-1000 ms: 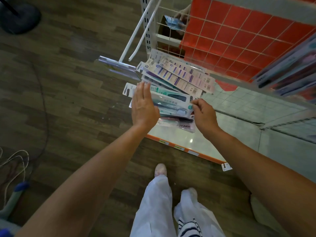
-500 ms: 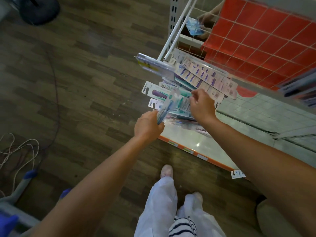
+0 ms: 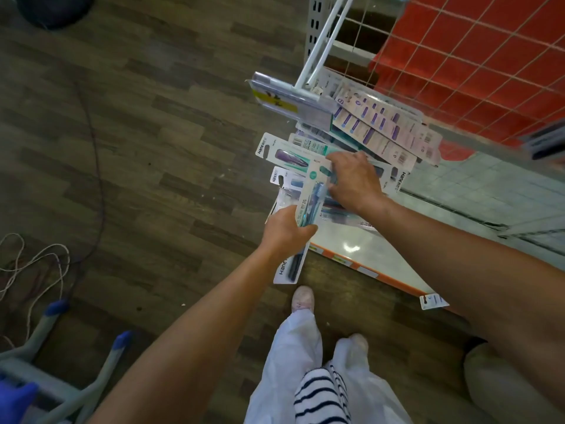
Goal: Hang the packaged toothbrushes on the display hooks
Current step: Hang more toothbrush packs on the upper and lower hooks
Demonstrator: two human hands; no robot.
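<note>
The person's shoe [image 3: 302, 301] stands on the wooden floor [image 3: 153, 179] just off the front edge of the shelf [image 3: 351, 243]. A loose pack [image 3: 431, 301] lies near that edge, partly under the right forearm.

The change is in the left hand [image 3: 286, 232]. A second ago it lay flat and open over the heap. Now its fingers are clamped on a teal pack [image 3: 312, 194], which stands nearly upright off the shelf's front-left corner. The end of a second pack [image 3: 289, 267] pokes out below the same fist. The right hand [image 3: 356, 182] has come across from the heap's near edge. Its fingers are curled, and thumb and forefinger look to pinch the head of the teal pack, where the hang-hole should be. The hole itself is hidden.

Behind the hands, the pile of packaged toothbrushes [image 3: 284, 154] fans over that front-left corner. Lilac packs [image 3: 382, 130] sit on its far side, and I cannot tell whether they lie on the pile or hang.

Farther off, the display hook [image 3: 324, 41] reaches out from the red grid panel [image 3: 474, 71], with its price-tag holder [image 3: 287, 99] at the tip. It fills more of the view than before. Its two prongs look bare.

So, as I judge it, picking is done and hanging is not. The teal pack still has to be lifted clear of the tag holder and its hole threaded onto the prongs. The second pack in the fist may get in the way.
</note>
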